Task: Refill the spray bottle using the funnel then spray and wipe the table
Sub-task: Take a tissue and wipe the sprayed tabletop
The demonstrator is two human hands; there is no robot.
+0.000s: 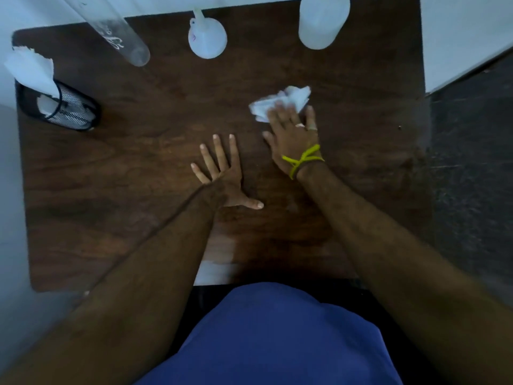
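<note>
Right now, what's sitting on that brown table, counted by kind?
Plastic containers: 3 – clear bottle, spray bottle, white bottle
Mesh holders: 1 – black holder with paper
Crumpled tissues: 1 – tissue under the right hand
Hands: 2 – left hand flat on table
Total: 7

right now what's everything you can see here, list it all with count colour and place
table: 1, dark brown wood, fills the view
tissue wad: 1, white, right of centre, under the right fingers
funnel: 1, translucent white, far edge, middle
clear bottle: 1, transparent, far left
white bottle: 1, translucent white, far right
mesh holder: 1, black, left edge, on its side
paper: white, sticking out of the holder
left hand: flat on the table, fingers spread
right hand: presses the tissue, yellow band at the wrist
</note>
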